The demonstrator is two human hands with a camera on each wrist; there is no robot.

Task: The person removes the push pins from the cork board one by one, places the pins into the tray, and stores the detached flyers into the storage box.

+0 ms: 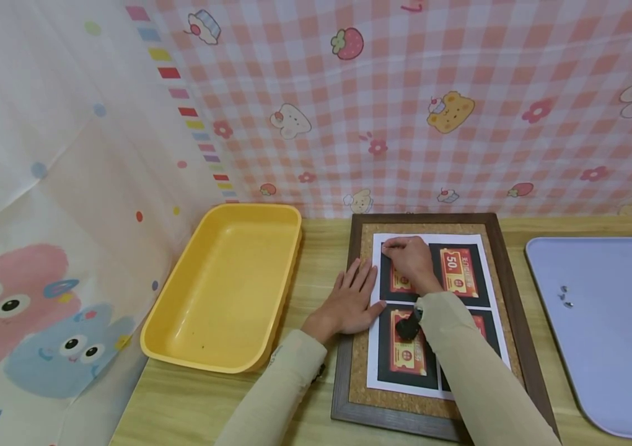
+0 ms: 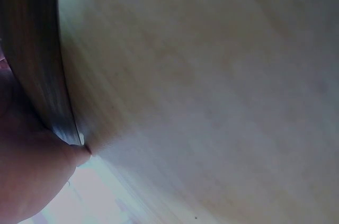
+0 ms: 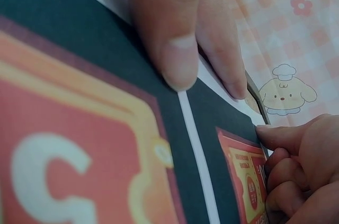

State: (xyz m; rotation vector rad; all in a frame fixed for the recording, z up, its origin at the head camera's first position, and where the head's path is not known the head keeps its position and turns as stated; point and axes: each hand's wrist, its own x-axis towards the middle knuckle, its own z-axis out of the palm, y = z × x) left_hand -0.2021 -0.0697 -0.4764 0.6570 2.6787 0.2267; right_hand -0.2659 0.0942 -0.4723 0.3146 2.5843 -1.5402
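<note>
A white sheet [image 1: 373, 359] printed with red-and-gold coupons [image 1: 460, 272] on black panels lies on a cork board [image 1: 359, 387] with a dark wooden frame [image 1: 354, 241]. My left hand [image 1: 352, 300], fingers spread, rests flat across the frame's left side and the sheet's left edge. Its thumb [image 3: 180, 65] touches the white strip between two panels. At the sheet's upper left corner is my right hand [image 1: 413, 260], one finger reaching to the corner and the others curled. I cannot tell whether something small is pinched there.
A yellow tray [image 1: 151, 337] stands left of the board. On the right, a lavender tray [image 1: 617, 359] holds several small shiny metal pieces [image 1: 567, 300]. Behind the wooden table [image 1: 182, 409] hangs a pink checked cloth [image 1: 405, 155].
</note>
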